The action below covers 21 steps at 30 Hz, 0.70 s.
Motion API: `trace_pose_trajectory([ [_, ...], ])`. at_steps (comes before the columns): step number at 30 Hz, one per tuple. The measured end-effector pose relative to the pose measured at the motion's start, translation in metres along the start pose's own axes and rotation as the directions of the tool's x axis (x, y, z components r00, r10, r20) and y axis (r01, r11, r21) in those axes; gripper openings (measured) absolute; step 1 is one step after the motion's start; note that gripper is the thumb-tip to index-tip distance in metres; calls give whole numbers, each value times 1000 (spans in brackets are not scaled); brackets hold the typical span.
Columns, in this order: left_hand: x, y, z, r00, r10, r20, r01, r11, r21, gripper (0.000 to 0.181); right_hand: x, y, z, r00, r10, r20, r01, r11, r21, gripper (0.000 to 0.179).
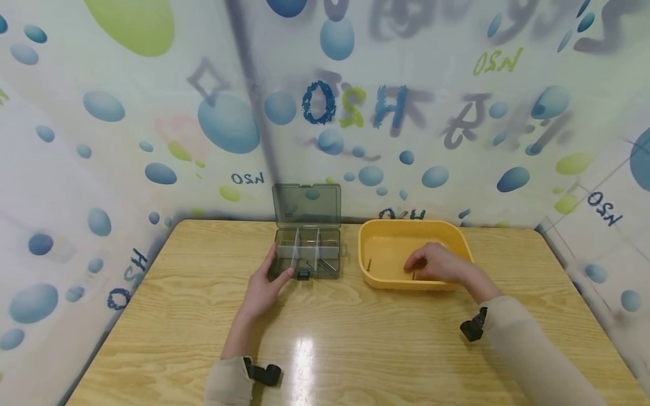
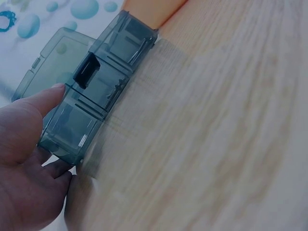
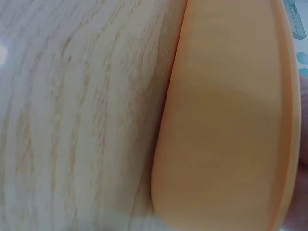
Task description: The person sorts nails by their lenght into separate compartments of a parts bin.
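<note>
A clear grey compartment box (image 1: 284, 265) stands on the table with its lid (image 1: 307, 206) raised at the back. Several thin metal screws (image 1: 326, 265) lie in its front middle and front right compartments. My left hand (image 1: 262, 288) holds the box's front left corner, thumb on the front wall near the black latch (image 2: 87, 70) and fingers at the left side. Inside the yellow tray (image 1: 396, 285), my right hand (image 1: 438, 264) reaches down with bent fingers. A screw (image 1: 413, 276) shows just below its fingertips; whether they pinch anything is hidden.
Another screw (image 1: 369, 264) leans near the tray's left wall. The tray stands right of the box, a small gap between them. Behind both rises a patterned wall (image 1: 431, 141), close to the back edge of the wooden table (image 1: 355, 344).
</note>
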<state>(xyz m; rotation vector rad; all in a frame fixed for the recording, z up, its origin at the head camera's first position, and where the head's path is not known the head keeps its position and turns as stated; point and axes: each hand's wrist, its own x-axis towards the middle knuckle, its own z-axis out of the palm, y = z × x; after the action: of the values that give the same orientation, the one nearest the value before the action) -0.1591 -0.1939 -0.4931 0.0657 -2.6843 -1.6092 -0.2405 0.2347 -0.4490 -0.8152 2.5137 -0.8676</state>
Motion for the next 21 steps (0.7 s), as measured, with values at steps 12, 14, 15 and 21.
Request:
trace_pose_trajectory([
  [12, 0, 0, -1, 1000, -4, 6, 4, 1000, -6, 83, 4, 8, 1, 998, -30, 48, 31, 999, -29, 20],
  [14, 0, 0, -1, 1000, -3, 4, 3, 1000, -2, 83, 5, 10, 2, 999, -23, 41, 24, 999, -25, 18],
  [15, 0, 0, 0, 1000, -1, 5, 1, 1000, -2, 83, 5, 10, 2, 999, -18, 37, 19, 1000, -20, 17],
  [21, 0, 0, 0, 1000, 5, 8, -5, 1000, -5, 83, 6, 9, 4, 1000, 6, 25, -7, 1000, 10, 10],
])
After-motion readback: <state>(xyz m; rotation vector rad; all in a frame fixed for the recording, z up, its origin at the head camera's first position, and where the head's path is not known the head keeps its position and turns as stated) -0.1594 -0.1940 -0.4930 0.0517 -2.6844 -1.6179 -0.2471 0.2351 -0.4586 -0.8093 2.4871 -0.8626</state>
